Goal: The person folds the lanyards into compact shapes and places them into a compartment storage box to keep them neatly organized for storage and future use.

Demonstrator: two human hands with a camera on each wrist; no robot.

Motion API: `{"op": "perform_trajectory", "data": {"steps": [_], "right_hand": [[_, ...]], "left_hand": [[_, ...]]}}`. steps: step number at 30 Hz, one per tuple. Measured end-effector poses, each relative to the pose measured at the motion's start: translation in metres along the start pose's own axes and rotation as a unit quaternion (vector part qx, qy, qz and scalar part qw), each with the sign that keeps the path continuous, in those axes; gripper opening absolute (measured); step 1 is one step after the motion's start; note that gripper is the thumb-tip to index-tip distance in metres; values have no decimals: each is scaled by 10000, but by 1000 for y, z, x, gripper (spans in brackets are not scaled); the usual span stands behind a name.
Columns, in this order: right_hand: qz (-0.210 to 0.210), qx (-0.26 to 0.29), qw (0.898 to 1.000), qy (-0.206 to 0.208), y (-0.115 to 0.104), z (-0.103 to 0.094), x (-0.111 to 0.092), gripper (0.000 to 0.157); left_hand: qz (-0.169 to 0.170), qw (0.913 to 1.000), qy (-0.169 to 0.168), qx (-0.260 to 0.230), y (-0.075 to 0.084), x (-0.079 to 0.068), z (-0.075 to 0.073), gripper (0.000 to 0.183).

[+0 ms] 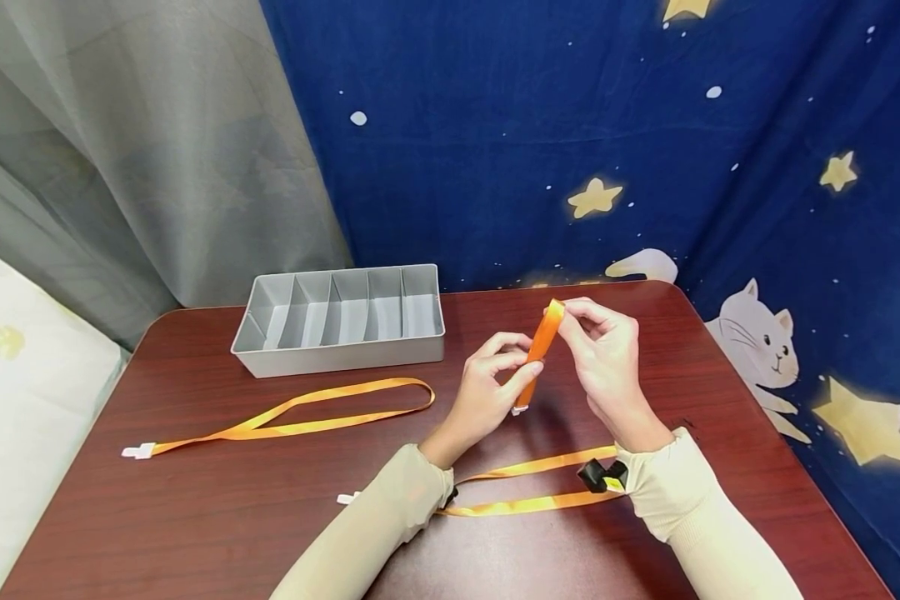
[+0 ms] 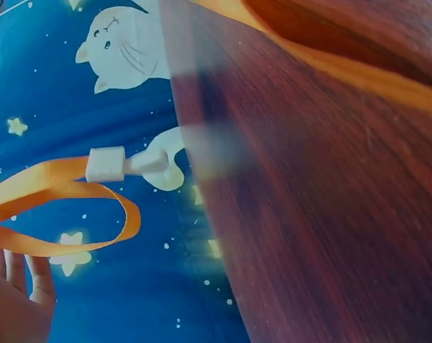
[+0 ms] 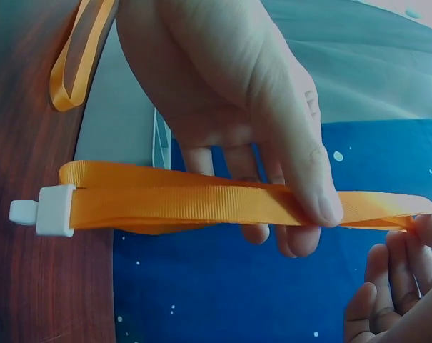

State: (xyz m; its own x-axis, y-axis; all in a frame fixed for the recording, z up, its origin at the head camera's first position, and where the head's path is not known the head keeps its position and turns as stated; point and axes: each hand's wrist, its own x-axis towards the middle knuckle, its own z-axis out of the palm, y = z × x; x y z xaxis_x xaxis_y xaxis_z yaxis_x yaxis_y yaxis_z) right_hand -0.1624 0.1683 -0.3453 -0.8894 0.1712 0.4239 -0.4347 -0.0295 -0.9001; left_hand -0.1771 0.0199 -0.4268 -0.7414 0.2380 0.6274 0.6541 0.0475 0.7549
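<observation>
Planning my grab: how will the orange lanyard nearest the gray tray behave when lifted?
The lanyard will likely droop, being thin ribbon in a loose loop. Its white clip may swing, being attached at one end. Rolling seems unlikely, since it lies flat.

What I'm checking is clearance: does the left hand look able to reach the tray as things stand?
Probably yes: nothing seems to stand between the left hand and the tray, though the hand pinches a lanyard it may need to release.
</observation>
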Motion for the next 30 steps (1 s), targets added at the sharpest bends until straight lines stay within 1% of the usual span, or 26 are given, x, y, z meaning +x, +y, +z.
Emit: {"op": "perform_trajectory", "data": {"steps": [2, 4, 8, 14, 17, 20, 22, 24, 27, 30], "right_hand": [[16, 97, 9999, 43, -1, 0, 1, 8], [27, 199, 9998, 95, -1, -1, 1, 6], [14, 314, 9994, 156, -1, -3, 3, 15], [-27, 299, 9995, 82, 1, -5, 3, 14], [-33, 314, 9994, 109, 0, -6, 4, 15], [-102, 208, 9996, 166, -2, -8, 5, 11], [-150, 25, 9997, 198, -2, -10, 6, 8], [-160, -191, 9994, 222, -1, -12, 7, 10], [-55, -423, 9988, 220, 1, -15, 7, 14], [109, -463, 9988, 138, 3, -18, 6, 14]], "left_hand": [[124, 9999, -40, 37, 0, 0, 0, 11], [180, 9998, -100, 49, 0, 0, 0, 13], [208, 9994, -267, 60, 2, 1, -1, 13], [265, 9987, -439, 78, 4, 3, -4, 10], [298, 9983, -496, 66, 5, 5, -6, 9], [288, 9981, -535, 38, 7, 7, -8, 8], [266, 9980, -566, 26, 7, 7, -9, 7], [228, 9978, -617, 17, 8, 6, -10, 6], [208, 9971, -733, 65, 10, 5, -11, 6], [228, 9960, -851, 147, 12, 5, -14, 7]]}}
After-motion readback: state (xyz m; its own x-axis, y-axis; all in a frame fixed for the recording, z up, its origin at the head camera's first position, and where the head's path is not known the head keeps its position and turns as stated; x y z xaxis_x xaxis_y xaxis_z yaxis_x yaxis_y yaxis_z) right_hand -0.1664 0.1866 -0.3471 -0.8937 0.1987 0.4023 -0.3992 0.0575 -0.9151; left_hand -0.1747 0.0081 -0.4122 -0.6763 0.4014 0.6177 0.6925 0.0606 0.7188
